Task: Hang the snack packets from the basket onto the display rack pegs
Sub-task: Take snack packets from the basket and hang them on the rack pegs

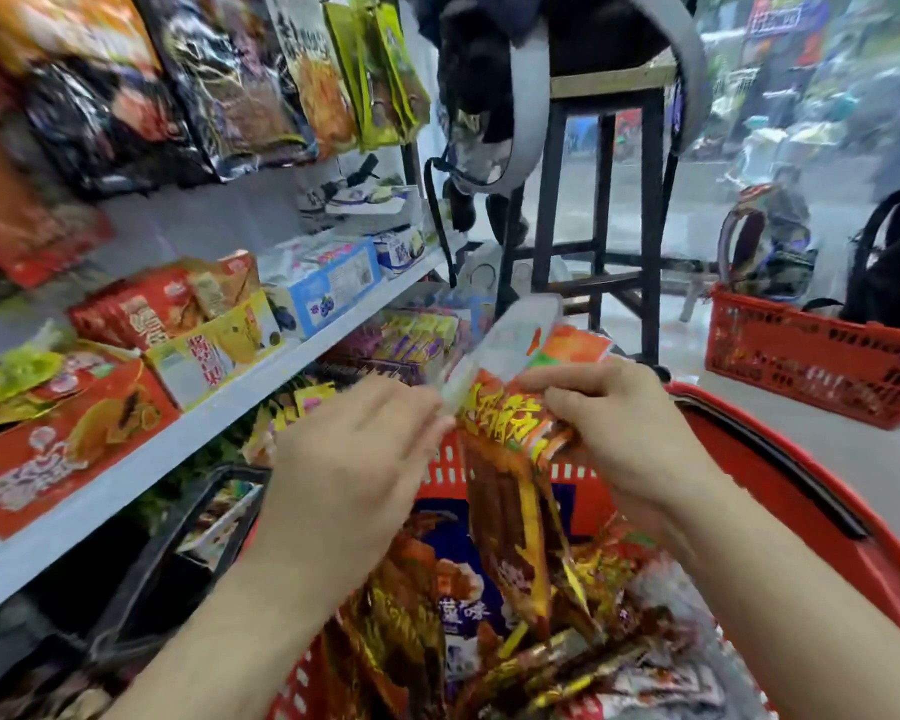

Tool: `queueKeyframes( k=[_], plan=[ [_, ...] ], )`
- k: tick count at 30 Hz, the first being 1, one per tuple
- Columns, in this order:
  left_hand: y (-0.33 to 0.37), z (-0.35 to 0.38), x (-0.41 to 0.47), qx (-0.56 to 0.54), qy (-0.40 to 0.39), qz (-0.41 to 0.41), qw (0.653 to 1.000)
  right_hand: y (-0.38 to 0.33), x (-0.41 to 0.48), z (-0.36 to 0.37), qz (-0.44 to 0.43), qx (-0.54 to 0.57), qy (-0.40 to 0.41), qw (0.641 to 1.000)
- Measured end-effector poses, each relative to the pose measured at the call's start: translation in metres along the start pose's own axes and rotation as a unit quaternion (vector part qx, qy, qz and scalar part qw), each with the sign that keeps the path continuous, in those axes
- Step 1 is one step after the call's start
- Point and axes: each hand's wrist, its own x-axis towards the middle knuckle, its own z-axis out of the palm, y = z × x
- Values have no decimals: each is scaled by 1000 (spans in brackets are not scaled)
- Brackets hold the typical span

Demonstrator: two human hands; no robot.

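Fingers (567,379) of my right hand (630,433) and left hand (354,459) pinch the top edge of an orange snack packet (510,491), which hangs just above the red basket (801,485) full of loose packets (463,589). A stocked shelf (178,449) stands at my left.

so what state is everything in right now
snack packet, lifted, hanging down from both hands
left hand, fingers pinching the snack packet's top
right hand, fingers pinching the same top edge
near basket, loaded with packets
far basket, upright on the floor
rack packets, hanging above the shelf
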Motion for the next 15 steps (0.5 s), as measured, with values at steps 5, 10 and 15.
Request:
queueKeyframes(
  k=[5,10,15],
  plan=[
    [19,28,-18,-1,-47,97,994,-9,-14,4,58,173,-106,977],
    [25,32,-26,-11,-77,155,985,11,-16,14,6,84,-5,996],
    [28,25,-15,-275,-116,-104,949,15,-17,8,-10,70,17,997]
  ],
)
